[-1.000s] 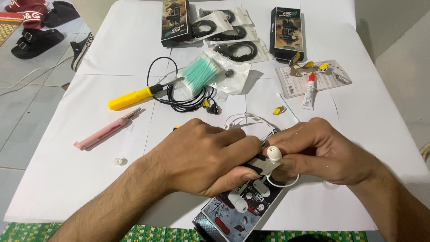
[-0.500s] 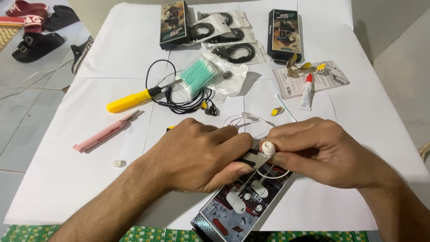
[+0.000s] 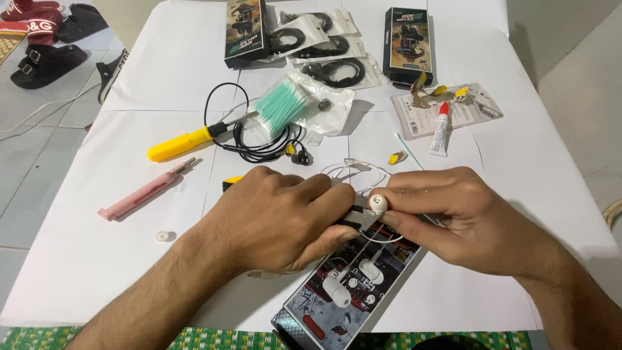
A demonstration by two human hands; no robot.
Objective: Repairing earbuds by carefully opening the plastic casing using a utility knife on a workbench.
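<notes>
My left hand (image 3: 278, 217) is closed around a small metal tool (image 3: 360, 219) whose tip meets a white earbud (image 3: 378, 204). My right hand (image 3: 453, 217) pinches that earbud between thumb and fingers. A thin white cable (image 3: 353, 170) loops from the earbud behind both hands. Below the hands lies a dark printed box (image 3: 343, 288) with other white earbud parts (image 3: 337, 291) on it.
On the white table (image 3: 129, 259): a yellow-handled screwdriver (image 3: 181, 144), a pink tool (image 3: 146, 193), black wired earphones (image 3: 259, 146), a bag of green swabs (image 3: 285, 107), a glue tube (image 3: 440, 128), two dark boxes (image 3: 246, 31), bagged black earphones (image 3: 337, 68). Sandals (image 3: 45, 61) lie on the floor at left.
Both hands lifted the earbud slightly up and away from the printed box; the white parts on the box now show below the hands.
</notes>
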